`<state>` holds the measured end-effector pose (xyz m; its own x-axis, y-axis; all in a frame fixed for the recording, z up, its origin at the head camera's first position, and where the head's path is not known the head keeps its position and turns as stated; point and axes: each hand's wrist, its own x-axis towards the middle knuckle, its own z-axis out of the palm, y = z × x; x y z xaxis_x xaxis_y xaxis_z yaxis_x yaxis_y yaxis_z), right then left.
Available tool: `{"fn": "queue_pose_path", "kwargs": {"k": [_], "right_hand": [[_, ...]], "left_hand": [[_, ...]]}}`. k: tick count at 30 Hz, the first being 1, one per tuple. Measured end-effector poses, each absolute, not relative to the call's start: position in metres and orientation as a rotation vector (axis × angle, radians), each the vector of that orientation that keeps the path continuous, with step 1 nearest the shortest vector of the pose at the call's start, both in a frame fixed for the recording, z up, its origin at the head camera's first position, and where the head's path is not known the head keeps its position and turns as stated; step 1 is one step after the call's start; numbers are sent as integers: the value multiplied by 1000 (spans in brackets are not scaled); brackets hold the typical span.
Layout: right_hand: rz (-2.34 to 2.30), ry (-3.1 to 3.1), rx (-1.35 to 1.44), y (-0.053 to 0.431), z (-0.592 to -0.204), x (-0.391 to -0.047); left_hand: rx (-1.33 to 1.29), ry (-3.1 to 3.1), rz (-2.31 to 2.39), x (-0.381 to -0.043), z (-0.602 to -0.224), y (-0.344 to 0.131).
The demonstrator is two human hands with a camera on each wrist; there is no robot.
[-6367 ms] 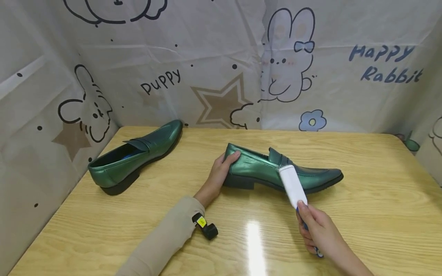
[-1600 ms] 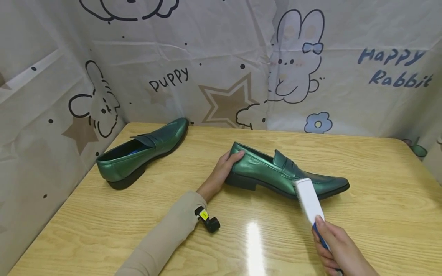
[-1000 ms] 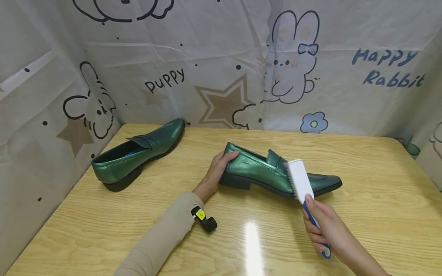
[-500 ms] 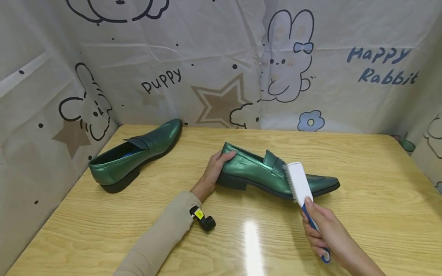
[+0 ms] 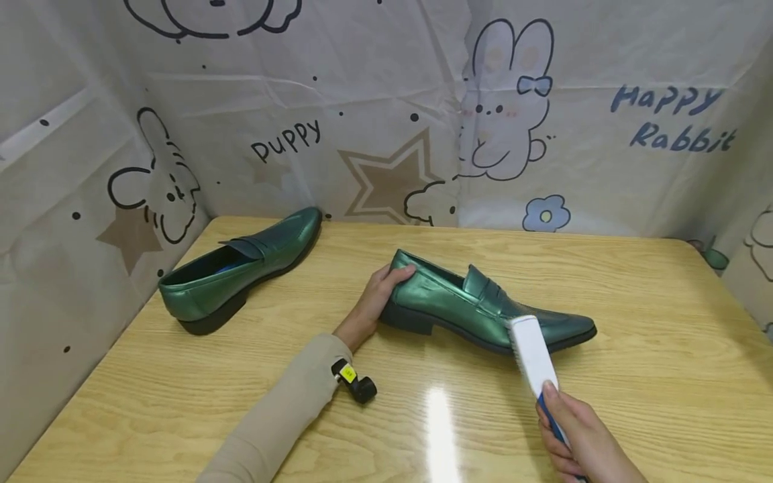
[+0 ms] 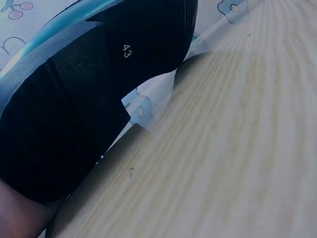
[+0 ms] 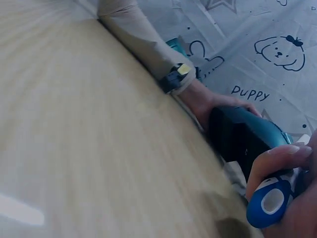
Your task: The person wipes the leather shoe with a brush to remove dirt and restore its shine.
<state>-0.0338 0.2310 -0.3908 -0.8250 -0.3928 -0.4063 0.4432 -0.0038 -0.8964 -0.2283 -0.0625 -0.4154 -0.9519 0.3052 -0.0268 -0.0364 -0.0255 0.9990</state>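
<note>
A metallic green loafer [image 5: 443, 295] with a dark sole lies tilted on its side at mid-table, toe to the right. My left hand [image 5: 377, 298] grips it round the heel, thumb over the back edge. In the left wrist view the black sole [image 6: 74, 94] shows, marked 43. My right hand [image 5: 580, 429] holds a brush [image 5: 534, 352] by its blue handle, with the thumb along the back of the white head. The bristles face left, and the head's tip overlaps the loafer's side near the toe. In the right wrist view the handle's end [image 7: 271, 203] pokes out of the fist.
A matching green loafer [image 5: 241, 272] stands upright at the table's back left, toe toward the cloth. The wooden table [image 5: 664, 376] meets a printed cloth backdrop [image 5: 386, 80] behind and at the sides. A small black camera [image 5: 359, 386] sits on the left sleeve.
Over the last half second the brush has slid down the loafer's side toward my body, after being higher near the strap. The left hand keeps its hold; the other loafer stays put.
</note>
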Motion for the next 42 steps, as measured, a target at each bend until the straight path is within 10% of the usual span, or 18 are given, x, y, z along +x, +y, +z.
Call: {"fn": "queue_pose_path", "kwargs": {"k": [42], "right_hand": [[-1964, 1719, -89, 244, -380, -55]], "left_hand": [[445, 2006, 2026, -227, -412, -68]]}}
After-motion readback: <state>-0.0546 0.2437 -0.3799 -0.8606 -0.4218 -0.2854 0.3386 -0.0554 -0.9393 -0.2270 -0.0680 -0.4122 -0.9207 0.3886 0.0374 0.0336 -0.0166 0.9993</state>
